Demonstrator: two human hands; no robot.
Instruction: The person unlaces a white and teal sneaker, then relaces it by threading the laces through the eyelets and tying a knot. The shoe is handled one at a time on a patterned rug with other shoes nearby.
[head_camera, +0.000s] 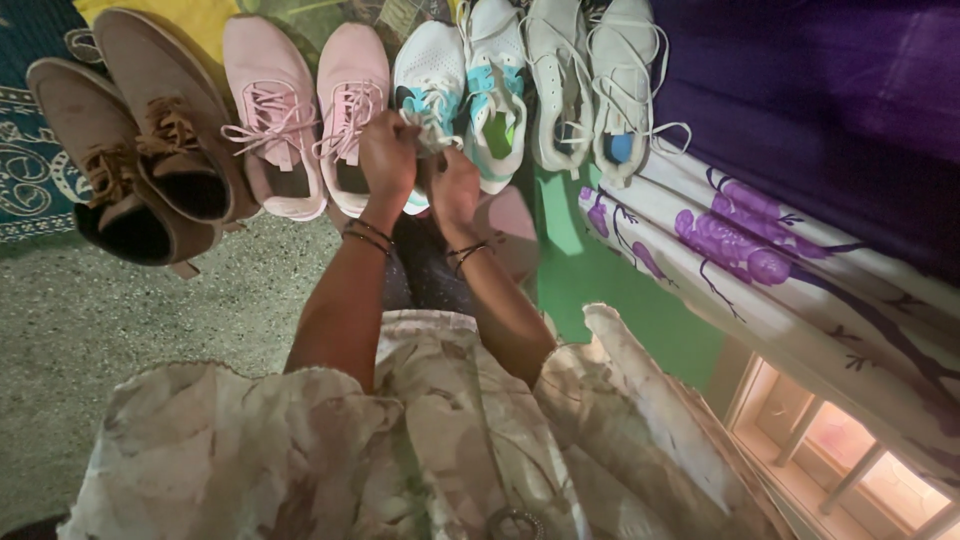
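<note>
The white mesh sneaker with teal trim (428, 75), mid-row on the speckled floor (120, 320), has its laces pinched by the closed left hand (388, 150) and right hand (452, 185), amid two brown suede shoes (150, 150), two pink sneakers (305, 110) and two white sneakers (590, 80).

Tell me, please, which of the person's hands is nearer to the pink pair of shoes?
Left. The left hand overlaps the right shoe of the pink pair, gripping laces; the right hand sits farther right, below the white-and-teal shoe.

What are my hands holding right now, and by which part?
Both hands, left hand and right hand, grip the white and teal sneaker by its laces.
</note>
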